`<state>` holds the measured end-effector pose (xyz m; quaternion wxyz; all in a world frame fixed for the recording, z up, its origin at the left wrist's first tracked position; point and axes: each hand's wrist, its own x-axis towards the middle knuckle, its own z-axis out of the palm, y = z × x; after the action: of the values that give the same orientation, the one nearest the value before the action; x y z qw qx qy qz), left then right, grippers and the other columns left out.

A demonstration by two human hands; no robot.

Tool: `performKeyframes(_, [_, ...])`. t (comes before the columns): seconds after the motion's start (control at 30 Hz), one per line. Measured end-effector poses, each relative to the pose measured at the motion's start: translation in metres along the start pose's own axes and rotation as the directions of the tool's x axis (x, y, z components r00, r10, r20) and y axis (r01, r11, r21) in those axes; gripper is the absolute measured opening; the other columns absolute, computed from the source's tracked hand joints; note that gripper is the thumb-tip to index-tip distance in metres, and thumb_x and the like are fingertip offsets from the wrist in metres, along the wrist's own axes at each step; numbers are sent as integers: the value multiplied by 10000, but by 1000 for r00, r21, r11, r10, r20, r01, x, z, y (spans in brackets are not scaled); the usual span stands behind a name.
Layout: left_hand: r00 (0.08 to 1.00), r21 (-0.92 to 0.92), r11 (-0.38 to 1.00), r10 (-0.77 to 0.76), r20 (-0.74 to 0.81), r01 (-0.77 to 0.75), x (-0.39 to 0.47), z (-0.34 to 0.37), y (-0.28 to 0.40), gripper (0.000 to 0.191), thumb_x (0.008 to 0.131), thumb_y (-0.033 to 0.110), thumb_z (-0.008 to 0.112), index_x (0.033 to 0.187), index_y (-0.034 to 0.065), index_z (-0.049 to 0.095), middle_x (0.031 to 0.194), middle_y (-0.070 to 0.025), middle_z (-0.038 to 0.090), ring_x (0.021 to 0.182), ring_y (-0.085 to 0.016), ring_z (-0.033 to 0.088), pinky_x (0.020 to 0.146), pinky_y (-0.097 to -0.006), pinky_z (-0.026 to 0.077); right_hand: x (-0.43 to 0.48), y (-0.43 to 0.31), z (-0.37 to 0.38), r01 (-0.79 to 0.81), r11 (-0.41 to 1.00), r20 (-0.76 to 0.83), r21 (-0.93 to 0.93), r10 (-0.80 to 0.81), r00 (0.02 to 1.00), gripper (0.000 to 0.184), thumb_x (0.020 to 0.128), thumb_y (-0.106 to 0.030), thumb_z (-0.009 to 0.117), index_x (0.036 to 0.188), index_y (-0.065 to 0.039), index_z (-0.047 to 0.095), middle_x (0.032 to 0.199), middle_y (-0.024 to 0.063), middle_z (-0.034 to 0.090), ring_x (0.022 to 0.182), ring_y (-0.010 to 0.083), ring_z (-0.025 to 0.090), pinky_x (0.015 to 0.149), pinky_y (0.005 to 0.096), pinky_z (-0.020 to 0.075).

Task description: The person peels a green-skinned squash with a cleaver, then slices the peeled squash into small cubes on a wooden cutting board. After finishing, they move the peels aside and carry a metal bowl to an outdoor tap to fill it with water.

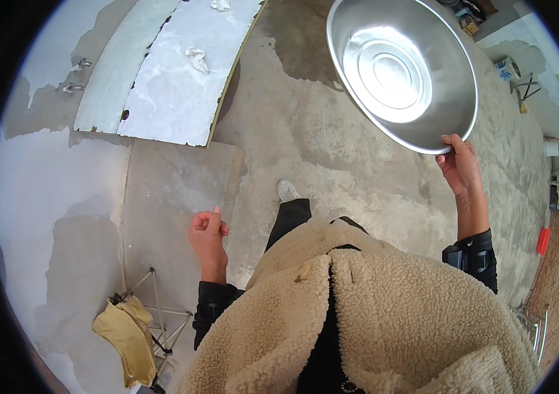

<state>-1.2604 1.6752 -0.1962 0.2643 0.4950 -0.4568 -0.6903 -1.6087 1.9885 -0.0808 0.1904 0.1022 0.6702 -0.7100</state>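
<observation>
A large stainless steel basin is held up at the upper right, tilted so its shiny inside and ringed bottom show. My right hand grips its lower rim, thumb and fingers on either side of the edge. My left hand is raised at the left of my body with nothing in it, its fingers curled in and the thumb lying against them. Beyond it, a pale tabletop with chipped edges bears crumpled white scraps.
Two metal taps jut from the stained wall at left. A folding chair with tan fabric stands at lower left. Wet concrete floor lies behind the basin. At far right are a bucket, a small stool and a red object.
</observation>
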Motion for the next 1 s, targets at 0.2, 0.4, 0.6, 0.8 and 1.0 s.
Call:
performKeyframes(0.2, [997,2,998,61,-48,-61,57,29,52,187,869,112,712,779,75,553,603,3,555,474,-75,489,463,-220,363,78,-66,119,11,992,175,-127,11,985,136,882,-67,544,925,60,564,736,67,606,539,131,574,459,227,506])
performKeyframes(0.4, [939,-146,980,79,-335,-134,98,32,63,196,869,113,710,755,81,555,591,8,550,468,-78,490,457,-222,359,193,-103,274,58,967,485,-247,72,871,206,875,-87,571,959,99,539,753,98,600,552,158,593,488,249,552])
performKeyframes(0.6, [754,-230,939,47,-655,-258,106,66,72,202,863,84,711,738,71,553,590,0,561,462,-86,503,449,-228,368,299,-97,486,141,852,713,-505,320,624,235,862,-84,577,963,126,543,782,125,622,625,202,651,562,272,592])
performKeyframes(0.8, [555,-236,930,-43,-831,-281,74,104,69,218,859,63,709,735,69,529,583,-2,544,454,-92,496,447,-230,376,298,-33,667,249,748,760,-615,477,441,261,822,-60,595,998,119,524,868,151,610,706,251,673,615,307,619])
performKeyframes(1.0, [313,-285,915,-192,-930,-285,66,110,59,220,858,60,708,746,71,519,580,-10,541,439,-94,487,432,-227,370,251,38,774,211,714,735,-668,589,336,224,821,-37,597,973,99,505,917,151,591,745,287,680,628,316,626])
